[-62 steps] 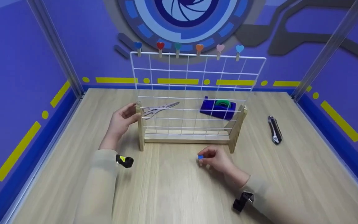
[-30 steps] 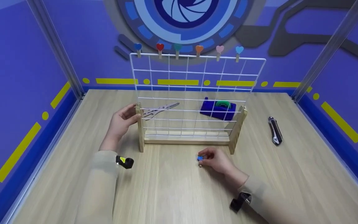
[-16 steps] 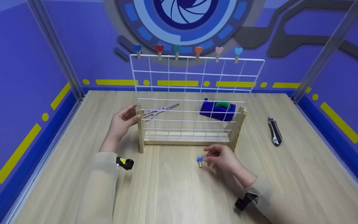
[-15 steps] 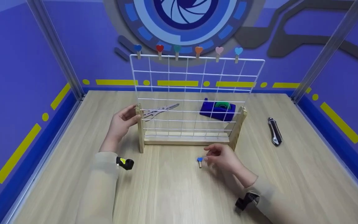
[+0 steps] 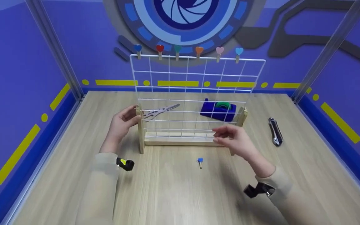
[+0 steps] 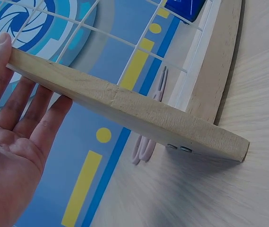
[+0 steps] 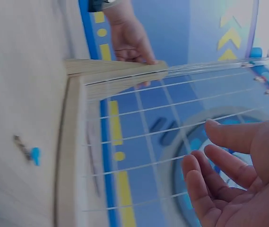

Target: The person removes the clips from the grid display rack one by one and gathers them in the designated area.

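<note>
While the left hand [image 5: 118, 127] pinches the wooden side post [image 5: 141, 134], the right hand [image 5: 238, 142] hovers, thumb and fingers parted; the blue heart clip [image 5: 200, 161] lies below and left of its fingertips, apart from them.

Upright across the middle of the head view, a white wire grid [image 5: 185, 89] in a pale wooden stand [image 5: 180, 142], with six heart clips [image 5: 199, 50] along its top. Lying below centre, a blue heart-topped clip [image 5: 200, 160], heart end toward frame top
</note>
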Motion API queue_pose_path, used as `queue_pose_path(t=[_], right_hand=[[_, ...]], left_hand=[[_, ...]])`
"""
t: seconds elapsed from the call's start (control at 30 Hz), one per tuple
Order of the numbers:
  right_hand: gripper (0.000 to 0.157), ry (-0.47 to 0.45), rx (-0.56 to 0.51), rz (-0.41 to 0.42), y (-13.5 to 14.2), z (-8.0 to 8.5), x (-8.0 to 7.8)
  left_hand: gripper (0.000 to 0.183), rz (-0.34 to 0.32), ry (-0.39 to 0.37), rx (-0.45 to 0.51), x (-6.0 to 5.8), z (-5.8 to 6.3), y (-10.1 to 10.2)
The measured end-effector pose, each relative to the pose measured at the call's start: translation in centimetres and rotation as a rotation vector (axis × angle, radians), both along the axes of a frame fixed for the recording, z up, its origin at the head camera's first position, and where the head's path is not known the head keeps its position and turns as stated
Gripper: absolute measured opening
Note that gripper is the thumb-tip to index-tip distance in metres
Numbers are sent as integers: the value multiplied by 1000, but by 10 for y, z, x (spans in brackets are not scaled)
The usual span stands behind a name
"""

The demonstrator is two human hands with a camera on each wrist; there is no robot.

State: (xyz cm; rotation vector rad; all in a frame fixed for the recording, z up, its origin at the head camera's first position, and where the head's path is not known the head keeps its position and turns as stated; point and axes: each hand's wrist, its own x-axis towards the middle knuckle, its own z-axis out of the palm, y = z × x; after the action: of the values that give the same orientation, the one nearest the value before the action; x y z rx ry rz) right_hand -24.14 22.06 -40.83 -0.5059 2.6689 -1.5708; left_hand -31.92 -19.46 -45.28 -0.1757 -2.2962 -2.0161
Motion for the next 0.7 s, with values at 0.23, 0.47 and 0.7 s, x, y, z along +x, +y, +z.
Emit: queue_pose_path(t=[0.23, 0.47, 0.7], right_hand=[[30, 72, -62, -36, 6, 50, -1], [28, 197, -191, -44, 17, 102, -2], [25, 315, -335, -31, 22, 154, -5]], left_hand=[[55, 3, -7, -2, -1, -1, 0], [56, -1, -8, 5, -1, 0, 1], [57, 4, -15, 2, -1, 0, 0]])
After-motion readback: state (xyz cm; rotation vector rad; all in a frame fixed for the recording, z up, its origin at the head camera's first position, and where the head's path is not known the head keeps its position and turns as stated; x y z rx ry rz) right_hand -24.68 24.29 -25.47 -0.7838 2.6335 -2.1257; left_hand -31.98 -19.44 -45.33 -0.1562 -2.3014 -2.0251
